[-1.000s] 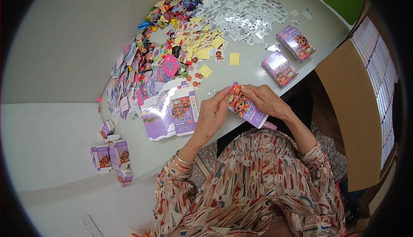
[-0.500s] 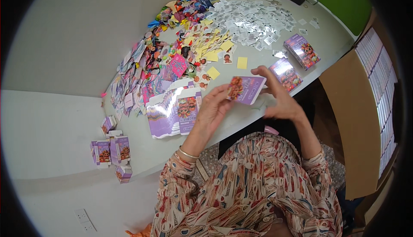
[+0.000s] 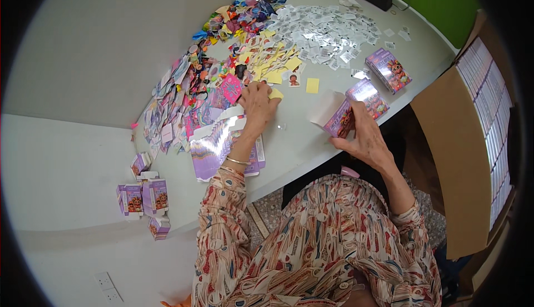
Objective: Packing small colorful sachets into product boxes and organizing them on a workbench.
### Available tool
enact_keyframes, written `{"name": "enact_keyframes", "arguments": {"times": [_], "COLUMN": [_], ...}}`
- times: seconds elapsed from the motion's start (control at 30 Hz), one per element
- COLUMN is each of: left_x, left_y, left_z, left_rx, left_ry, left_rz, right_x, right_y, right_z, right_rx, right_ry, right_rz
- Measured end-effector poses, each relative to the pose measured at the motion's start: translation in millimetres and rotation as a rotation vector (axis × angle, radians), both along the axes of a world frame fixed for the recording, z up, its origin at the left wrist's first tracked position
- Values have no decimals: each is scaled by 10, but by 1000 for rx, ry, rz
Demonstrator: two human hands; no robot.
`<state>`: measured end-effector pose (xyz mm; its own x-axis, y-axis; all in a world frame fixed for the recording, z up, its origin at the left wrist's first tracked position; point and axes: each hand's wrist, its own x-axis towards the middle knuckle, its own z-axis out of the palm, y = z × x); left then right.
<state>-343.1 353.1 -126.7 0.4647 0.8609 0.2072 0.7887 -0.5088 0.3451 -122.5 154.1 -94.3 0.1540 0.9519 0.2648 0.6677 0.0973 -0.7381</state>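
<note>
A small purple printed carton [image 3: 339,121] is in my right hand [image 3: 368,140], its white flap standing out to the left. The thumb is under its lower edge and the fingers are on its right side. My left hand [image 3: 258,106] reaches down onto the cards at the near edge of the pile, its thumb apart from the bent fingers. Beside those fingers lie a pink card [image 3: 231,88] and yellow paper squares [image 3: 274,77]. Under the left wrist is a stack of flat purple cartons [image 3: 208,154].
Two filled-out purple cartons [image 3: 389,71] stand at the right, one partly behind my right hand. White label packets [image 3: 328,31] heap at the back; mixed colourful trinkets [image 3: 208,65] lie left. More small cartons [image 3: 154,194] sit far left. A large cardboard box [image 3: 453,156] stands right.
The carton has passed from my left hand to my right and now shows an open flap. My left hand has moved left and away from me to the cards.
</note>
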Motion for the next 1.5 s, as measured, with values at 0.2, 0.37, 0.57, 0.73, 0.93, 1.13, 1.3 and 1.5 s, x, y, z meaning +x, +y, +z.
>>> {"name": "enact_keyframes", "arguments": {"times": [0.2, 0.37, 0.57, 0.73, 0.93, 1.13, 1.3, 1.5], "left_x": [-44, 308, 407, 489, 1160, 1832, 1975, 2021], "left_y": [21, -396, -882, -602, -58, 55, 26, 37], "left_z": [54, 591, 791, 811, 648, 59, -56, -37], "left_rx": [-24, -166, 106, -420, -952, -47, -55, -78], "left_ry": [-96, -371, -17, -146, -621, -168, -44, -174], "left_rz": [-2, -287, -513, -840, -510, -683, -614, -660], "right_x": [-12, -17, -74, -3, 220, 346, 424, 504], "right_y": [-133, -118, -113, -204, -388, -569, -668, -759], "right_z": [125, 128, 169, 199, 270, 226, 215, 212], "right_rx": [-52, -291, -285, -282, -215, -219, -293, -307], "right_ry": [-180, -232, -151, -51, 55, 115, 86, 146], "right_rz": [-9, -22, 83, 87, -32, -39, -75, -108]}}
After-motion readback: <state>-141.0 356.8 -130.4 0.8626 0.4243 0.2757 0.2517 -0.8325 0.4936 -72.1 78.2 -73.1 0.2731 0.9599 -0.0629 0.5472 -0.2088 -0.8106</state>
